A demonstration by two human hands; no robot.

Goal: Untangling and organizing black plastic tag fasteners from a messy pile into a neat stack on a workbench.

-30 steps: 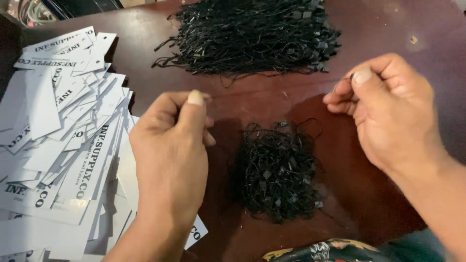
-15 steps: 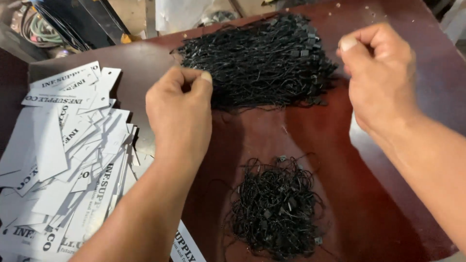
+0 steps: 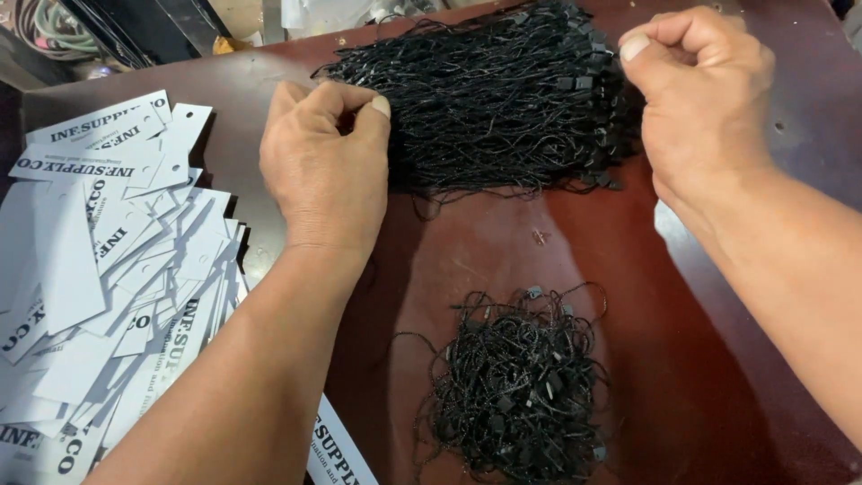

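- Dark red-brown worktop [image 3: 503, 242]; no bin, tray or box in view, everything lies loose in heaps.
- Large bundle of black strings [image 3: 503, 99] at 12 o'clock, strands running side to side, small black fasteners along its right end.
- Smaller tangled pile of black strings [image 3: 516, 386] at 6 o'clock, well apart from the big bundle.
- Loose heap of white card tags [image 3: 99, 260] at 9 o'clock, overlapping, dark print on them.
- Left hand [image 3: 323, 171] curled, thumb and forefinger pinched together at the big bundle's left edge; cannot tell whether a strand is caught.
- Right hand [image 3: 700, 99] closed in a loose fist at the bundle's right end, thumb pressed on forefinger; contents hidden.
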